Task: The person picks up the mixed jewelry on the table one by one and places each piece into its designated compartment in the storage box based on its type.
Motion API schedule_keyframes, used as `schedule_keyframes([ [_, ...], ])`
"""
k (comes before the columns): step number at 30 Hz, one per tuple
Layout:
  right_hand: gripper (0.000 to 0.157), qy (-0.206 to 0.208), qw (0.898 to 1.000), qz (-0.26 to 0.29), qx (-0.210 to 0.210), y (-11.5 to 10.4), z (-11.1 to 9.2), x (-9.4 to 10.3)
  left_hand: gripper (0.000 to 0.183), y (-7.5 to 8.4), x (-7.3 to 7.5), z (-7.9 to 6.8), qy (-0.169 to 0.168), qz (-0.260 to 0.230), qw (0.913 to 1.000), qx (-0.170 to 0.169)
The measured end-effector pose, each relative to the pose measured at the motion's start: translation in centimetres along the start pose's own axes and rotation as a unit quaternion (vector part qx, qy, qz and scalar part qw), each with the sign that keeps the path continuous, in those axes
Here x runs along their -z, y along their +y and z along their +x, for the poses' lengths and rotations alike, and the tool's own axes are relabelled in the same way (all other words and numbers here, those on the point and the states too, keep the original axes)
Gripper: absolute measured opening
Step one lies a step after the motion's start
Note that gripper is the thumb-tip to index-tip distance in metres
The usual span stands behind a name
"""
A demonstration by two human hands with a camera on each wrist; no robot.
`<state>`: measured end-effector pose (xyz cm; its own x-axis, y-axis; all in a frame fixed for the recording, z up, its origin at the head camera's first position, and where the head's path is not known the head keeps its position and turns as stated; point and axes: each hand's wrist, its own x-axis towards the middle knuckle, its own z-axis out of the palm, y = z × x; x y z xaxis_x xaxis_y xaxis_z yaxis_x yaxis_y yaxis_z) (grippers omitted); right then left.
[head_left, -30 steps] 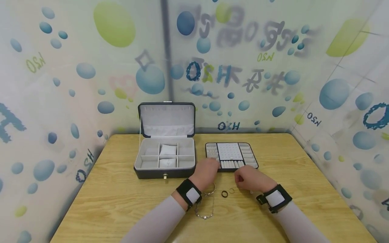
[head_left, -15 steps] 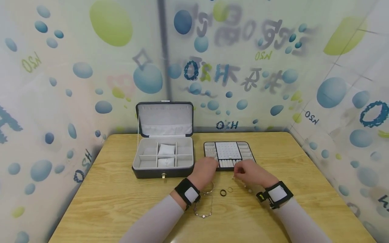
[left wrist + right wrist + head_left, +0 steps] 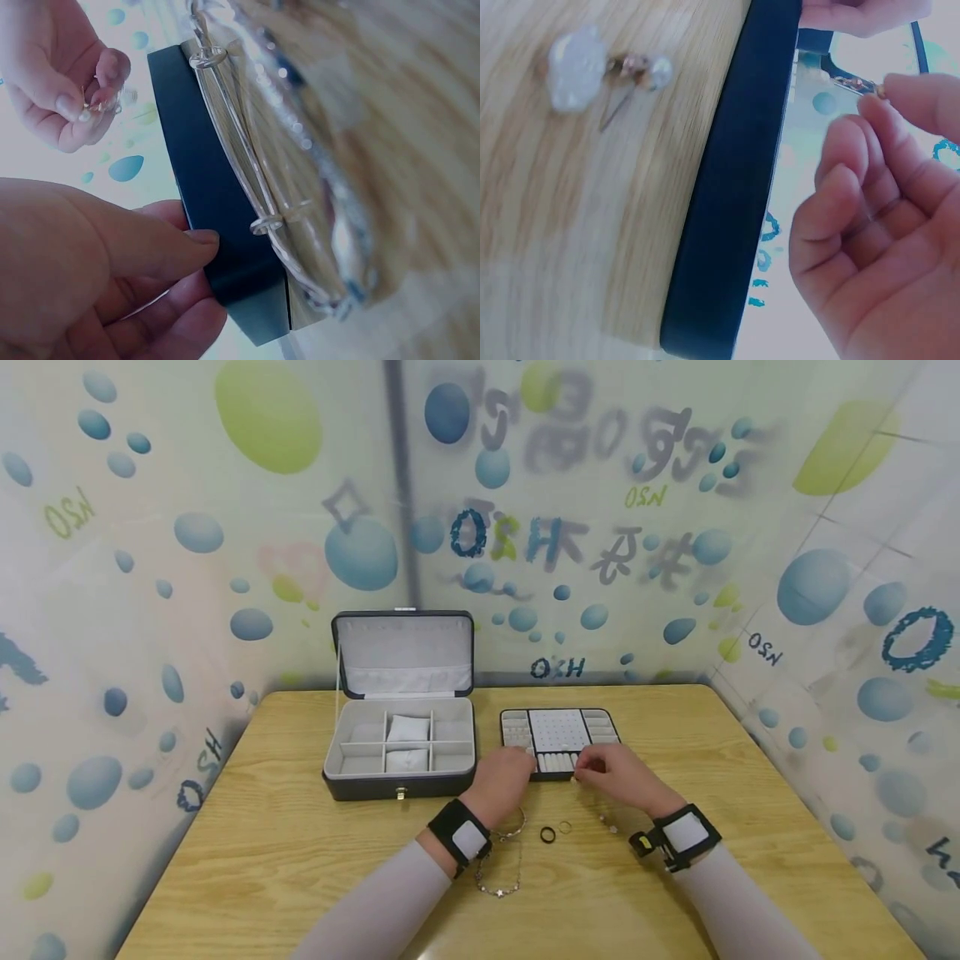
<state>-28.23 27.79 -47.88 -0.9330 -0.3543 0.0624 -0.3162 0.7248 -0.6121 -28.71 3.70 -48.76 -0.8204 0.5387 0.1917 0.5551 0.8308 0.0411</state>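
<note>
Earring (image 3: 856, 84) tight between right fingers (image 3: 889, 124), long axis outward from them, left fingers (image 3: 191, 326) around tray edge (image 3: 217, 180)

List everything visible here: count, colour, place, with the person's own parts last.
Wooden table: one, light brown, beneath.
Printed backdrop: one, pale, blue-and-green ovals, behind.
Hinged six-compartment box: one, black, open, table's left half.
Square cushions: two, white, box's middle column.
Flat divided tray: one, black-edged, pale inside, right of box.
Metal bracelet: one, silver, front-left of tray.
Star-charm necklace: one, silver, below bracelet.
Plain ring: one, black, right of bracelet.
Thin ring: one, gold-coloured, beside black ring.
Pearl-beaded pendant earring: one, mostly white, in front of tray.
Small pearl piece: one, gold-and-white, held at tray's front.
Wrist straps: two, black-and-white, one per wrist.
Sleeves: two, pale, on forearms.
Left grip (bare hand): one, holding tray's left-front edge.
Right grip (bare hand): one, pinching pearl piece.
</note>
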Motion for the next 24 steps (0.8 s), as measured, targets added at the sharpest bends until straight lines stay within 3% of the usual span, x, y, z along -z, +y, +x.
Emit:
schedule_keyframes([
  [8, 0.01, 0.027, 0.997, 0.075, -0.019, -0.1, 0.1, -0.1, 0.022, 0.0, -0.2, 0.1, -0.006, 0.006, 1.0, 0.005],
  [24, 0.006, 0.137, 0.986, 0.078, -0.052, 1.2, 0.4, -0.2, 0.019, 0.2, 0.0, 0.3, -0.013, 0.017, 0.9997, 0.005],
])
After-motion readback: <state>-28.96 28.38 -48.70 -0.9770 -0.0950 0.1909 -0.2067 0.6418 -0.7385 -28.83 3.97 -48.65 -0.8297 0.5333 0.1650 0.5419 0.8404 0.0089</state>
